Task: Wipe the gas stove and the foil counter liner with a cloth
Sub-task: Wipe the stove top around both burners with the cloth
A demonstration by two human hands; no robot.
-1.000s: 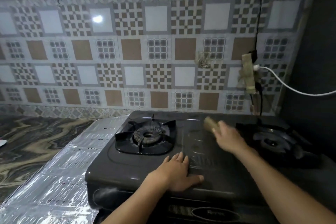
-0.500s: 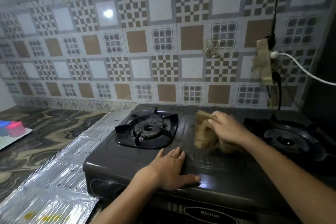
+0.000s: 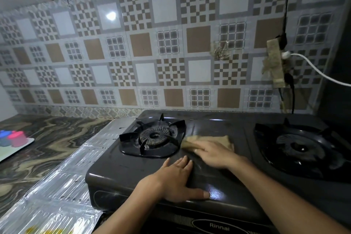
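Note:
A dark two-burner gas stove (image 3: 121, 175) fills the lower middle and right. Its left burner (image 3: 153, 136) and right burner (image 3: 300, 146) flank a flat middle panel. A tan cloth (image 3: 222, 139) lies spread on that panel. My right hand (image 3: 212, 153) presses flat on the cloth, fingers straight and pointing left toward the left burner. My left hand (image 3: 176, 180) rests flat on the stove's front edge, fingers spread. Shiny foil counter liner (image 3: 57, 195) runs along the stove's left side.
A marbled countertop (image 3: 38, 138) extends left, with a white board carrying blue and pink containers (image 3: 14, 138). The patterned tiled wall stands right behind the stove. A taped power socket (image 3: 275, 62) with a white cable and black cords hangs at the right.
My right hand has swept the cloth down and left across the middle panel and flattened it. The left hand stays on the front edge. The view has tilted down slightly.

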